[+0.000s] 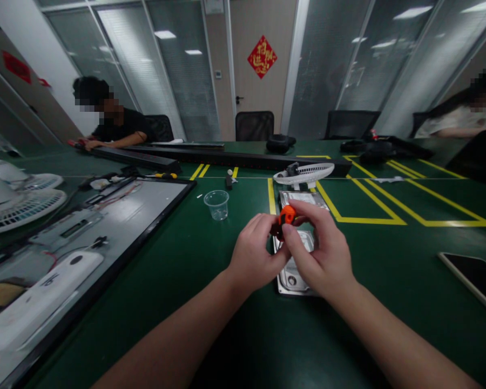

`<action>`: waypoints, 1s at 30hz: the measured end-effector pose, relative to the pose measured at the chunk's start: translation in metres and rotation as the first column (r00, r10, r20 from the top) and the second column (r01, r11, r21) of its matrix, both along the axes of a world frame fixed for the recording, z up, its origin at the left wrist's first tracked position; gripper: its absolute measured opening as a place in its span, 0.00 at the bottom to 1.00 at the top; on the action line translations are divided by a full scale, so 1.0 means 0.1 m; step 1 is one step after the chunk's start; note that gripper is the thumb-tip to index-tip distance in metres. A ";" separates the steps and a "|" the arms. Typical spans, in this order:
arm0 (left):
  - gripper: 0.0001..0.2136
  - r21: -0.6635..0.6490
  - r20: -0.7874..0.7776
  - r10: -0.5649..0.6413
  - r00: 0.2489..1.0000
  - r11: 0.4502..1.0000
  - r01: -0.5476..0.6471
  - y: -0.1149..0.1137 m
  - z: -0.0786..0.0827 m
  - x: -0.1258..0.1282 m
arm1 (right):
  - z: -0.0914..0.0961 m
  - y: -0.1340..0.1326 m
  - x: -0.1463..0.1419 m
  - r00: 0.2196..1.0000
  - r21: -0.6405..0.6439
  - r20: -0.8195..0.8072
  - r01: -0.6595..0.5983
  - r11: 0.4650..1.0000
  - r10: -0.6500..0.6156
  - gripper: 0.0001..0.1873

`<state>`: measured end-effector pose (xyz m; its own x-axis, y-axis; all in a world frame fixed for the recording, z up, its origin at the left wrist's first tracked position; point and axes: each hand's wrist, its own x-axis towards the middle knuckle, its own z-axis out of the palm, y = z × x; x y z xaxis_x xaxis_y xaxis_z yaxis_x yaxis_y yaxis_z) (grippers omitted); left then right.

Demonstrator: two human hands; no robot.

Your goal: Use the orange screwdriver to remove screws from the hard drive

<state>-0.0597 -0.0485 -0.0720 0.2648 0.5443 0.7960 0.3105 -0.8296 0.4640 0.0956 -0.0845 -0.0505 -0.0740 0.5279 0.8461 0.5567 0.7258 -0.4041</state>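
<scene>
Both hands meet in front of me around a small orange-and-black screwdriver [288, 215], its handle end toward me and its shaft hidden. My left hand [257, 254] is closed, with its fingertips at the dark lower part. From the right, the thumb and fingers of my right hand [322, 243] pinch the orange handle. Below the hands a silver hard drive [292, 282] lies on the green table, partly covered by them. Just behind it is another silver metal drive [308, 199], also partly hidden.
A clear plastic cup [217, 205] stands left of the hands. Behind the drives sits a white fan grille [305, 173]. An opened flat panel [146, 216] with parts on it fills the left side. A phone [476, 278] lies at right. A person [121, 124] works across the table.
</scene>
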 end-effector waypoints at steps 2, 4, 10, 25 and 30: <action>0.05 -0.001 0.006 -0.003 1.000 1.000 0.003 0.00 0.01 0.00 | 0.00 0.00 0.00 1.000 0.002 -0.018 0.015 1.000 -0.015 0.23; 0.03 0.006 -0.008 -0.017 1.000 1.000 0.017 0.01 0.01 0.00 | 0.00 0.00 0.00 0.999 0.003 -0.027 0.022 1.000 -0.022 0.24; 0.07 0.029 -0.035 -0.054 0.998 0.998 0.055 0.01 0.03 0.00 | 0.02 -0.01 0.01 0.999 -0.011 0.036 -0.037 0.999 0.037 0.28; 0.03 0.001 -0.008 -0.048 0.999 0.999 0.048 0.01 0.01 0.00 | 0.03 0.00 0.00 0.999 0.022 0.042 -0.011 1.000 0.010 0.28; 0.03 -0.011 -0.024 -0.035 0.999 0.999 0.035 0.01 0.00 0.00 | 0.02 0.00 0.00 0.999 -0.002 0.046 -0.029 1.000 0.029 0.29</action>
<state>-0.0597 -0.0476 -0.0720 0.3027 0.5426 0.7835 0.2921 -0.8354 0.4657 0.0953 -0.0848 -0.0486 -0.1281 0.5262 0.8407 0.5531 0.7415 -0.3798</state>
